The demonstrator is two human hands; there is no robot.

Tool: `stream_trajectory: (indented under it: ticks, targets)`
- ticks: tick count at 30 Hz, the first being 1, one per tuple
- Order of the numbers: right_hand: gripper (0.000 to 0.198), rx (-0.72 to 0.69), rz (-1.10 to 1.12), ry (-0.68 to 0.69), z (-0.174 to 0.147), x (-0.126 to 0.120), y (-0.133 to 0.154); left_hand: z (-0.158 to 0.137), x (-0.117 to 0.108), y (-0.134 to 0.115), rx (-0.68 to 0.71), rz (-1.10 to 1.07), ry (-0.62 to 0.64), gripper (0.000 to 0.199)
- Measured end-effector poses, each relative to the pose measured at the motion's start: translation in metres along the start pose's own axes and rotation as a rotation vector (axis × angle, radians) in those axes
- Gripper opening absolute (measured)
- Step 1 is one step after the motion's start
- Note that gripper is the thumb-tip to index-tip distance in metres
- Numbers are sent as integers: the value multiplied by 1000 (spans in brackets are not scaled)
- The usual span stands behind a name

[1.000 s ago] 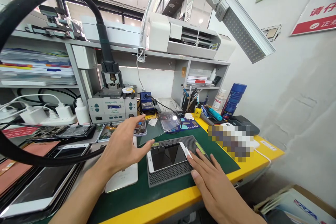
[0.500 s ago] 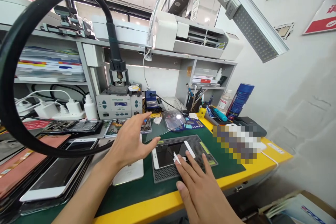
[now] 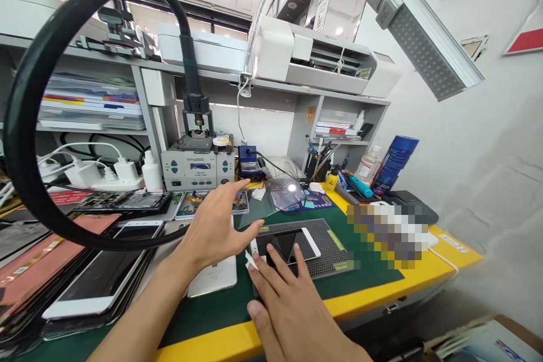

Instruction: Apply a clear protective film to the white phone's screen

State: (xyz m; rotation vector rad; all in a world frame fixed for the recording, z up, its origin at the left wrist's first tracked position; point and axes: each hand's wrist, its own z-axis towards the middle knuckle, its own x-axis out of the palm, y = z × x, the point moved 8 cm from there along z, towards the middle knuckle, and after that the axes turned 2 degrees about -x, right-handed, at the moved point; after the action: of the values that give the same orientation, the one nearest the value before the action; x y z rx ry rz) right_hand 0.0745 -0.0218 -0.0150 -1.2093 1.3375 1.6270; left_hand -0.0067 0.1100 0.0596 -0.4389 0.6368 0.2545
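Observation:
A white-framed smartphone (image 3: 313, 242) with a dark screen lies face up on a grey perforated mat (image 3: 328, 260). My right hand (image 3: 291, 305) rests flat across the phone's left part, fingers spread. Under its fingertips, near the phone's left end, it presses a small white tissue (image 3: 250, 261), mostly hidden by the fingers. To the left, my left hand (image 3: 218, 229) is held above the bench, holding nothing, thumb and fingers apart, its thumb close to the phone's left end. A white phone back (image 3: 216, 280) lies below the left hand, partly covered by it.
Stacked phones (image 3: 102, 271) lie at the left, below the looped black tube (image 3: 21, 124). A grey control station (image 3: 195, 169) stands behind the hands. A blue can (image 3: 394, 164) and a turquoise tool (image 3: 360, 185) are at the right. A lamp (image 3: 432, 39) hangs overhead.
My right hand has slid left along the phone with the tissue, from its right half to its left end. My left hand stays in nearly the same pose. The view has shifted slightly.

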Motion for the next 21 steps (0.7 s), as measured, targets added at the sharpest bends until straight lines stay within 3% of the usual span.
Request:
stream_trajectory:
  ticks: [13, 21]
  targets:
    - [64, 67, 34, -133, 32, -15, -7, -2, 2, 6, -19, 26, 19, 67]
    - [68, 146, -17, -159, 23, -21, -34, -1, 4, 8, -22, 59, 25, 68]
